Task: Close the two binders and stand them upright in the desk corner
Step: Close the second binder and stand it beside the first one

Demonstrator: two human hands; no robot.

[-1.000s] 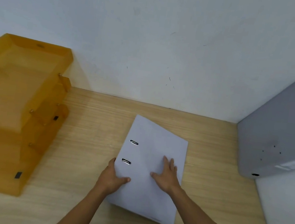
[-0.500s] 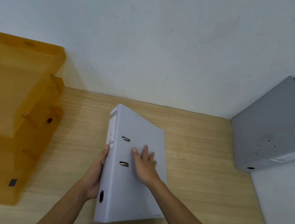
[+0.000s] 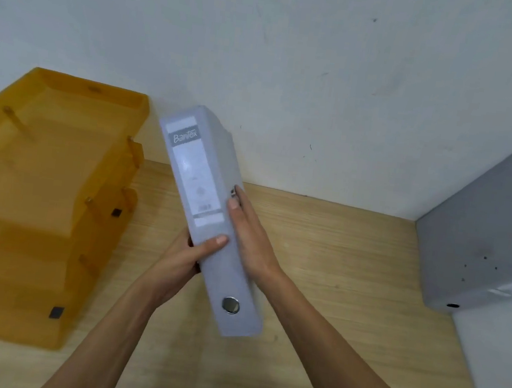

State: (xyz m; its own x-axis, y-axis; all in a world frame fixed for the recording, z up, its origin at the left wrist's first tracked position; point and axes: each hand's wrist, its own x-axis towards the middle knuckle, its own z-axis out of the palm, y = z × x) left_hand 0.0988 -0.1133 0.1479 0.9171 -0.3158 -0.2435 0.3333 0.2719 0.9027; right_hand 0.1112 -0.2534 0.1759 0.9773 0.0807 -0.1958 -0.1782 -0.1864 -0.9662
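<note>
While both hands clamp it, the white binder (image 3: 210, 220) is closed and lifted off the desk (image 3: 335, 266), spine facing the camera, tilted so its top leans left and toward the wall (image 3: 296, 55). Its lower end hangs above the wood at centre. Spine label (image 3: 194, 174) reads Bantex at the top; a metal finger ring (image 3: 230, 305) sits near the lower end of the spine.

Left hand (image 3: 181, 263) wraps the binder's left side, thumb laid across the spine about halfway down, the other fingers hidden behind the cover. Right hand (image 3: 249, 244) lies flat against the right cover, fingers straight and together, pointing up along the edge, palm pressing inward. So the binder is squeezed between the two hands, not pinched by fingertips.

Second binder, grey (image 3: 485, 242), is closed and stands in the right far desk corner, leaning against the side wall, spine hole low at its near end. It is well apart from the held binder.

Orange stacked trays (image 3: 40, 201) sit on the left of the desk against the wall, near the white binder's top but not touching it as far as can be seen. Both forearms come in from the bottom edge.
</note>
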